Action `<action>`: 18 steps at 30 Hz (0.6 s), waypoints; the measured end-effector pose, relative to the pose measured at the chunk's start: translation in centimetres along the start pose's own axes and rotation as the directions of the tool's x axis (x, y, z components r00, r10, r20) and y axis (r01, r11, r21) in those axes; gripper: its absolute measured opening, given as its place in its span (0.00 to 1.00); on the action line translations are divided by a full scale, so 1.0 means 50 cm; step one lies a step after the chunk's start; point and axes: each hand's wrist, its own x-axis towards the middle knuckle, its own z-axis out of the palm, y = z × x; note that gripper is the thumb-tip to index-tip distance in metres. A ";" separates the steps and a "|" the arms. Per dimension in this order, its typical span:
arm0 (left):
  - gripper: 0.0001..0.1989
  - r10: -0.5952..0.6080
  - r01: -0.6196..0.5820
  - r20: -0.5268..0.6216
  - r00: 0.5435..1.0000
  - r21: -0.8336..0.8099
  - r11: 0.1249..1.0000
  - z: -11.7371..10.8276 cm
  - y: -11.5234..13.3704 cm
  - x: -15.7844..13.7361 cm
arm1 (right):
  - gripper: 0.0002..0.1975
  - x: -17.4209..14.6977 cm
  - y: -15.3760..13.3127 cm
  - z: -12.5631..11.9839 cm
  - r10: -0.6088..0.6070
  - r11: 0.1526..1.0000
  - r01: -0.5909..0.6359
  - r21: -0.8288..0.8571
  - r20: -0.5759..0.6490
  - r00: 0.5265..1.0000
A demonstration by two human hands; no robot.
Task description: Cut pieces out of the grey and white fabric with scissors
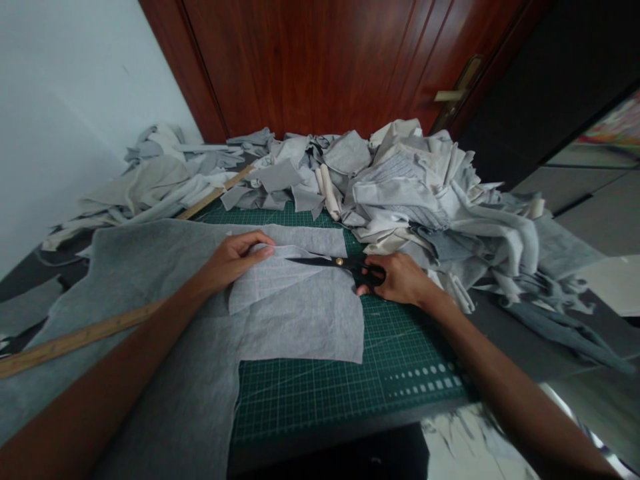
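Note:
Black scissors point(320, 262) with a brass-coloured pivot sit in my right hand point(397, 277), fingers through the handles. Their blades point left and lie along the edge of a grey fabric piece point(280, 277) with faint lines on it. Thumb and fingers of my left hand point(240, 257) pinch this piece near the blade tips. Beneath it spreads a larger grey cloth point(305, 327), which hangs over the table's front edge. A wooden ruler point(85, 337) rests on the cloth, partly hidden by my left forearm.
A green cutting mat point(320, 393) lies under the cloth. Heaped grey and cream fabric scraps point(400, 180) line the back and right of the table. Another wooden ruler point(215, 193) lies among scraps at the back left. Behind stands a reddish wooden door point(310, 67).

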 end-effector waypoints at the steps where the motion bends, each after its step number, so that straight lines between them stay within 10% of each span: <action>1: 0.15 0.006 -0.006 -0.009 1.000 -0.005 1.000 0.001 -0.002 0.000 | 0.21 0.002 -0.001 0.000 0.000 1.000 0.000 0.002 0.000 1.000; 18: 0.12 0.074 -0.074 -0.036 0.997 -0.014 0.997 0.003 -0.009 0.001 | 0.23 0.017 -0.014 0.004 -0.015 1.000 0.015 0.018 0.000 1.000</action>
